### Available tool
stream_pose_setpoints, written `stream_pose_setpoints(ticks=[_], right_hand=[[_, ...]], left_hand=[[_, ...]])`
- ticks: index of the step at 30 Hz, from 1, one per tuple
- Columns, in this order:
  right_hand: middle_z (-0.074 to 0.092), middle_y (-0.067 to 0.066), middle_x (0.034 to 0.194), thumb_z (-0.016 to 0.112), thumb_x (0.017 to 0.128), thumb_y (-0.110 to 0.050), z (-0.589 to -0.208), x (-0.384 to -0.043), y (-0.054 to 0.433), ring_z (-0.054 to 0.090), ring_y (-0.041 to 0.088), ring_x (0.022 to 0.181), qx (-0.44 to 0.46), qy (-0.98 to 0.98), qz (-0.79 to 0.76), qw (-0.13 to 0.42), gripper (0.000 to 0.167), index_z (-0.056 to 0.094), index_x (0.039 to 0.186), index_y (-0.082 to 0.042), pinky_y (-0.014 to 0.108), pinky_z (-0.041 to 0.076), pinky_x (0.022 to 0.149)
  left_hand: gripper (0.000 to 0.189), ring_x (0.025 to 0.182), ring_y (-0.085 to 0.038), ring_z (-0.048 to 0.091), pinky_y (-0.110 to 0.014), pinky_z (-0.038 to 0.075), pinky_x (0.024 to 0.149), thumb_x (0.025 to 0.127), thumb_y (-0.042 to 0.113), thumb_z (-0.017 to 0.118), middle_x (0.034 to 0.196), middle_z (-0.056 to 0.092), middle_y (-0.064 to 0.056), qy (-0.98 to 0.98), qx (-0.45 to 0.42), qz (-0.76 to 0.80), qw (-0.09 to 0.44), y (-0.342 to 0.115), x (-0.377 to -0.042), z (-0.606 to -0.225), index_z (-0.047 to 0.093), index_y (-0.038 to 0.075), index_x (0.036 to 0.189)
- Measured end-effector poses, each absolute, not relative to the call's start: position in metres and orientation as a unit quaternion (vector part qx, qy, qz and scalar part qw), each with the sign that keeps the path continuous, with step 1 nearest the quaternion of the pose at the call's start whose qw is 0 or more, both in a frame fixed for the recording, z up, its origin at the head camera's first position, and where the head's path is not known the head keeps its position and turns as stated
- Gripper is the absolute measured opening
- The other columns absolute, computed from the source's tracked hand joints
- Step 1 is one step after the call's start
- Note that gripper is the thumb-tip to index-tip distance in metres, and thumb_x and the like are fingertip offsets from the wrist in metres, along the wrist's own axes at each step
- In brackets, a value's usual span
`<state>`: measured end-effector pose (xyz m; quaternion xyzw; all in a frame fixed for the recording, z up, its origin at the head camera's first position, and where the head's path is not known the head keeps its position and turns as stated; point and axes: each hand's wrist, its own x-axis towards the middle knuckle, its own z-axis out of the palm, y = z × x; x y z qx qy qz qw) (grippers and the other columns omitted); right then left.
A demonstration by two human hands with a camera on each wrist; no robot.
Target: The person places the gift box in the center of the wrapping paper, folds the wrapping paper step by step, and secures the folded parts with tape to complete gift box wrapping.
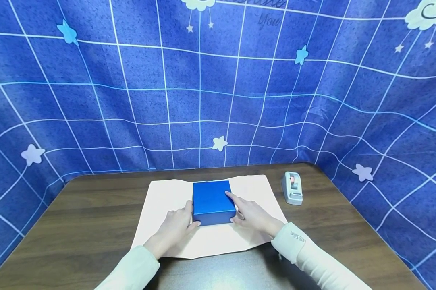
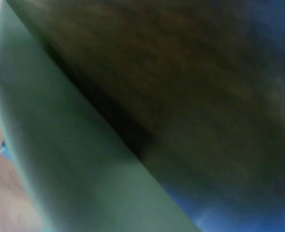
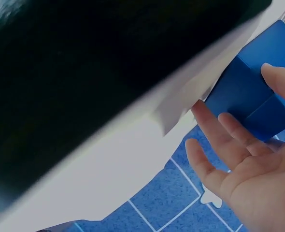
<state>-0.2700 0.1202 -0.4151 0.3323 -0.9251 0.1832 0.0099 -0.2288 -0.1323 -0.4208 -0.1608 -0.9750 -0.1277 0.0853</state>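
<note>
A blue box [image 1: 212,197] lies on a large sheet of white paper [image 1: 254,189] with creases and a wavy edge. At the box's left side, my left hand [image 1: 175,225] holds it, thumb by the near left corner. My right hand [image 1: 252,215] grips the opposite side, index finger reaching the top's right edge and thumb at the near right corner. Seen from the right wrist, the thumb rests on the blue box [image 3: 258,87] while the other fingers spread beside it. The left wrist view is mostly filled by a shaded greenish surface [image 2: 79,145], hiding the hand's work.
Right of the paper, a light blue tape dispenser [image 1: 292,188] stands on the dark wooden table [image 1: 94,209]. A blue curtain [image 1: 203,104] with white grid lines and stars hangs behind the table and along its sides.
</note>
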Motion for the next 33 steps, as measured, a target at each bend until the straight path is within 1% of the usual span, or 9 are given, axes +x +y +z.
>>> stream_pose_setpoints(ticks=[3, 5, 9, 11, 13, 17, 22, 28, 33], right_hand=[[0.041, 0.011, 0.141, 0.064, 0.085, -0.025, -0.414, -0.271, 0.121, 0.054, 0.012, 0.082, 0.334, -0.925, 0.182, 0.005, 0.078, 0.017, 0.146, -0.009, 0.033, 0.046, 0.079], [0.043, 0.010, 0.139, 0.063, 0.085, -0.025, -0.413, -0.272, 0.122, 0.056, 0.012, 0.081, 0.336, -0.925, 0.178, 0.010, 0.078, 0.017, 0.146, -0.008, 0.033, 0.046, 0.077], [0.050, 0.013, 0.131, 0.063, 0.085, -0.023, -0.407, -0.272, 0.129, 0.062, 0.022, 0.094, 0.350, -0.918, 0.184, 0.032, 0.073, 0.023, 0.143, -0.005, 0.043, 0.049, 0.079], [0.051, 0.016, 0.130, 0.063, 0.085, -0.021, -0.404, -0.272, 0.135, 0.061, 0.026, 0.103, 0.357, -0.915, 0.184, 0.045, 0.069, 0.027, 0.141, -0.004, 0.047, 0.048, 0.083], [0.053, 0.017, 0.126, 0.062, 0.085, -0.020, -0.400, -0.272, 0.141, 0.061, 0.028, 0.102, 0.361, -0.912, 0.187, 0.057, 0.064, 0.032, 0.138, -0.003, 0.046, 0.048, 0.084], [0.055, 0.016, 0.124, 0.059, 0.087, -0.016, -0.396, -0.274, 0.154, 0.063, 0.026, 0.097, 0.351, -0.915, 0.178, 0.092, 0.050, 0.041, 0.132, -0.002, 0.042, 0.050, 0.083], [0.059, 0.015, 0.117, 0.056, 0.088, -0.008, -0.396, -0.278, 0.171, 0.063, 0.027, 0.097, 0.319, -0.921, 0.173, 0.139, 0.035, 0.050, 0.121, 0.001, 0.045, 0.049, 0.081], [0.062, 0.017, 0.108, 0.057, 0.084, 0.000, -0.406, -0.287, 0.193, 0.061, 0.033, 0.097, 0.301, -0.924, 0.158, 0.177, 0.029, 0.055, 0.113, 0.002, 0.047, 0.049, 0.079], [0.063, 0.016, 0.101, 0.057, 0.081, 0.004, -0.413, -0.289, 0.212, 0.062, 0.031, 0.091, 0.294, -0.930, 0.130, 0.179, 0.027, 0.059, 0.107, 0.003, 0.044, 0.050, 0.076]], left_hand=[[0.060, 0.092, -0.030, 0.064, -0.043, 0.051, 0.078, 0.084, 0.033, 0.064, 0.108, 0.064, -0.020, -0.973, -0.167, -0.141, 0.080, -0.135, -0.229, -0.416, 0.040, -0.004, 0.125], [0.063, 0.098, -0.032, 0.063, -0.043, 0.050, 0.081, 0.084, 0.035, 0.064, 0.113, 0.061, -0.021, -0.972, -0.169, -0.145, 0.073, -0.137, -0.229, -0.412, 0.039, -0.004, 0.128], [0.066, 0.108, -0.032, 0.058, -0.045, 0.047, 0.088, 0.085, 0.038, 0.061, 0.121, 0.058, -0.020, -0.971, -0.171, -0.154, 0.064, -0.139, -0.230, -0.403, 0.039, -0.004, 0.131], [0.066, 0.107, -0.032, 0.058, -0.047, 0.046, 0.088, 0.086, 0.040, 0.060, 0.119, 0.058, -0.019, -0.970, -0.171, -0.160, 0.066, -0.139, -0.231, -0.398, 0.040, -0.004, 0.131], [0.066, 0.107, -0.032, 0.058, -0.049, 0.045, 0.088, 0.088, 0.043, 0.056, 0.120, 0.057, -0.018, -0.970, -0.168, -0.164, 0.066, -0.139, -0.232, -0.393, 0.040, -0.004, 0.132], [0.065, 0.115, -0.036, 0.051, -0.053, 0.040, 0.093, 0.092, 0.045, 0.046, 0.131, 0.049, -0.018, -0.970, -0.165, -0.163, 0.070, -0.138, -0.236, -0.387, 0.037, -0.003, 0.136], [0.062, 0.126, -0.037, 0.041, -0.054, 0.035, 0.099, 0.095, 0.045, 0.041, 0.141, 0.039, -0.017, -0.973, -0.170, -0.137, 0.074, -0.136, -0.242, -0.386, 0.034, 0.002, 0.139], [0.060, 0.131, -0.039, 0.032, -0.056, 0.028, 0.103, 0.095, 0.044, 0.040, 0.145, 0.033, -0.016, -0.976, -0.174, -0.111, 0.065, -0.134, -0.249, -0.392, 0.034, 0.007, 0.141], [0.056, 0.132, -0.041, 0.030, -0.056, 0.027, 0.104, 0.095, 0.044, 0.039, 0.145, 0.034, -0.016, -0.975, -0.189, -0.088, 0.070, -0.134, -0.250, -0.396, 0.039, 0.008, 0.139]])
